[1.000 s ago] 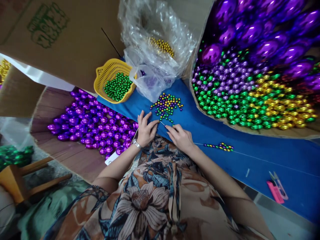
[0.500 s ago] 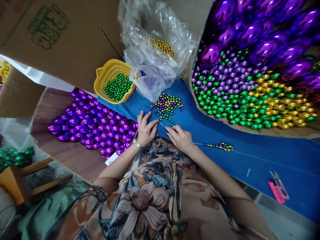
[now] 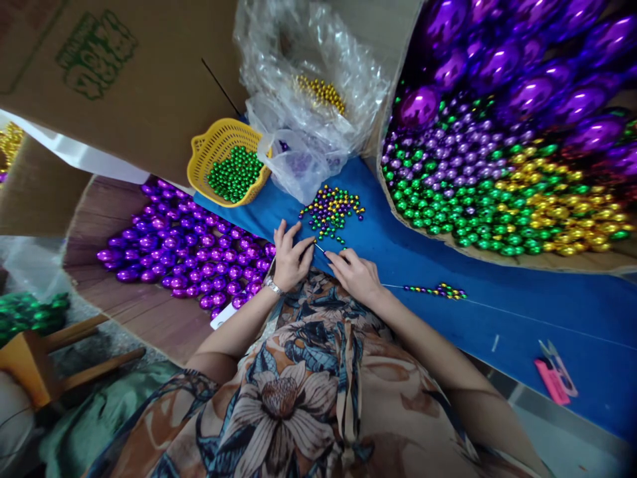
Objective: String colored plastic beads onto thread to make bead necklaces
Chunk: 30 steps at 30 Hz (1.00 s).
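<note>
My right hand [image 3: 355, 273] pinches a thin needle [image 3: 319, 247] that points up and left. At its tip, my left hand [image 3: 291, 255] holds a small gold bead [image 3: 314, 241] between thumb and index finger, the other fingers raised. Just beyond both hands lies a loose pile of small gold, green and purple beads [image 3: 331, 207] on blue cloth [image 3: 413, 255]. To the right of my right wrist, a thread carries a strung row of beads [image 3: 435, 290], clustered at its far end. Whether the bead sits over the needle point is too small to tell.
A yellow basket [image 3: 199, 162] of green beads stands at the back left, beside clear plastic bags [image 3: 303, 166]. Cardboard boxes with purple baubles [image 3: 209, 259] and mixed beads [image 3: 478, 192] flank the cloth. Thread snips [image 3: 561, 372] and a pink object [image 3: 551, 383] lie at the right.
My right hand and the needle have shifted slightly left toward my left fingertips, where a gold bead now shows. The strung row has moved a little.
</note>
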Each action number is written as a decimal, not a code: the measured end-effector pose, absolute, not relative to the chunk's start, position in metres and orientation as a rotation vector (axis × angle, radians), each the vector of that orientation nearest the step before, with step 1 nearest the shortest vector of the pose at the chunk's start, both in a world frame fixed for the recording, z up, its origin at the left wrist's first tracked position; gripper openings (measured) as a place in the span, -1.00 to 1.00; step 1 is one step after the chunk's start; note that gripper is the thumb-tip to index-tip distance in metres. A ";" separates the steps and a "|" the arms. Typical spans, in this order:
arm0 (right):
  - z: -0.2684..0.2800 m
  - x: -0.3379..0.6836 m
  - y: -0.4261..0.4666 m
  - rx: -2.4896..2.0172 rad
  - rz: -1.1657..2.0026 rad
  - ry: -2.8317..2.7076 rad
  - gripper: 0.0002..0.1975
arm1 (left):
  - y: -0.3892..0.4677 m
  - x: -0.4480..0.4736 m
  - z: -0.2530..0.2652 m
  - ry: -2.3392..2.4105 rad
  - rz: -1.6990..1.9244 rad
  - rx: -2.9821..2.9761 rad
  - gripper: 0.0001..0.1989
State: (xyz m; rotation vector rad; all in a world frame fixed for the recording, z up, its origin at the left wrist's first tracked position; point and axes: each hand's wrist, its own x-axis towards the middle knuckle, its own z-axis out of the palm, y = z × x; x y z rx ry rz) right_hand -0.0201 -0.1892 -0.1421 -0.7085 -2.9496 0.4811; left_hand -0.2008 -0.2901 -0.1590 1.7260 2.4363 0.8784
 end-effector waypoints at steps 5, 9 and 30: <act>-0.141 -0.020 -0.191 -0.758 0.461 -3.010 -0.57 | -0.291 -0.199 -0.158 2.426 0.903 1.702 -0.77; -0.141 -0.019 -0.192 -0.754 0.481 -3.026 -0.57 | -0.290 -0.199 -0.158 2.413 0.916 1.668 -0.77; -0.146 -0.015 -0.193 -0.824 0.448 -2.925 -0.60 | -0.285 -0.191 -0.156 2.338 0.996 1.770 -0.80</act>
